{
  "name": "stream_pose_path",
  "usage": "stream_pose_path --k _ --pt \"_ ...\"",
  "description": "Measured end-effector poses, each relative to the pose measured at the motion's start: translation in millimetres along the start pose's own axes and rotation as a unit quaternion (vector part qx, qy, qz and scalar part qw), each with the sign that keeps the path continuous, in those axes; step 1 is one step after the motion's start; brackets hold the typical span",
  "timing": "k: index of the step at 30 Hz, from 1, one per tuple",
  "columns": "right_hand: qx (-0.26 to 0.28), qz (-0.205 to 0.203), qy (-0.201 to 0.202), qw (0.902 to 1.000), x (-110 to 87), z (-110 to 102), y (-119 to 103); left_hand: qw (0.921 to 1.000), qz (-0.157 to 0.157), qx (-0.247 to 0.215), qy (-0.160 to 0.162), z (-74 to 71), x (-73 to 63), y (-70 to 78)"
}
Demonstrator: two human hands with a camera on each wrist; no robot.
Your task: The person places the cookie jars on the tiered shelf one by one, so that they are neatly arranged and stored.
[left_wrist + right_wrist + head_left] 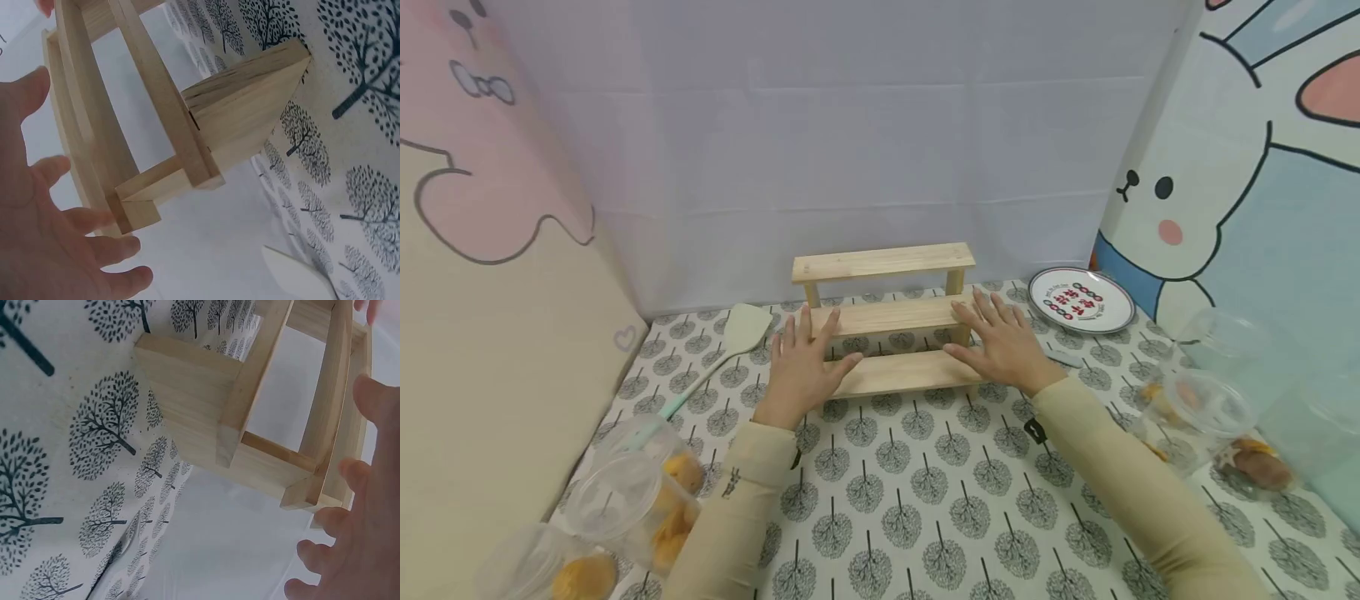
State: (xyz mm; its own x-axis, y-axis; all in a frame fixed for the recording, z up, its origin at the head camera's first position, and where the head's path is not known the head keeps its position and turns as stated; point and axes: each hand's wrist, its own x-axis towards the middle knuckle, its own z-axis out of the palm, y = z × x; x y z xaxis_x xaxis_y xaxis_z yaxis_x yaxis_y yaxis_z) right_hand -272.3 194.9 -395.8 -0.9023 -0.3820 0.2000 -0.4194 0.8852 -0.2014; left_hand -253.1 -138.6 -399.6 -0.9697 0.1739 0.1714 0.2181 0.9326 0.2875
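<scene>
A three-tier wooden step rack stands on the tree-print cloth, its top board at the back. My left hand is spread over the left ends of its middle and bottom boards, fingers straight and pointing forward. Over the right ends, my right hand lies likewise with spread fingers. Both thumbs point inward along the lowest board. In the left wrist view, my fingers are extended beside the rack's end panel. The right wrist view has the extended fingers at the opposite end. Neither hand grips anything.
To the left lies a turner with a mint handle, near clear tubs of bread-like items. A printed plate sits back right, a light-grey flat object near my right hand. More clear tubs stand right. A pale curtain hangs behind.
</scene>
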Motion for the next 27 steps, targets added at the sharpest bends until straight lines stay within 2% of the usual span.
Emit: stream_pose_path --k 6,11,19,27 --pt "0.025 0.007 0.01 0.9996 -9.1 2.4 6.6 0.9991 -0.014 -0.035 0.022 9.5 8.9 -6.4" --pt "0.039 0.014 0.032 0.9986 -21.4 -6.2 5.2 0.9968 -0.031 -0.065 0.033 14.6 14.5 -14.7" --pt "0.031 0.022 0.082 0.9959 -47.7 -42.8 -3.6 0.9923 -0.063 -0.102 0.03 16.0 22.7 -23.0" --pt "0.005 0.049 0.122 0.9914 -97.4 -84.4 -0.7 0.9844 -0.07 -0.159 0.028 18.2 25.7 -27.9"
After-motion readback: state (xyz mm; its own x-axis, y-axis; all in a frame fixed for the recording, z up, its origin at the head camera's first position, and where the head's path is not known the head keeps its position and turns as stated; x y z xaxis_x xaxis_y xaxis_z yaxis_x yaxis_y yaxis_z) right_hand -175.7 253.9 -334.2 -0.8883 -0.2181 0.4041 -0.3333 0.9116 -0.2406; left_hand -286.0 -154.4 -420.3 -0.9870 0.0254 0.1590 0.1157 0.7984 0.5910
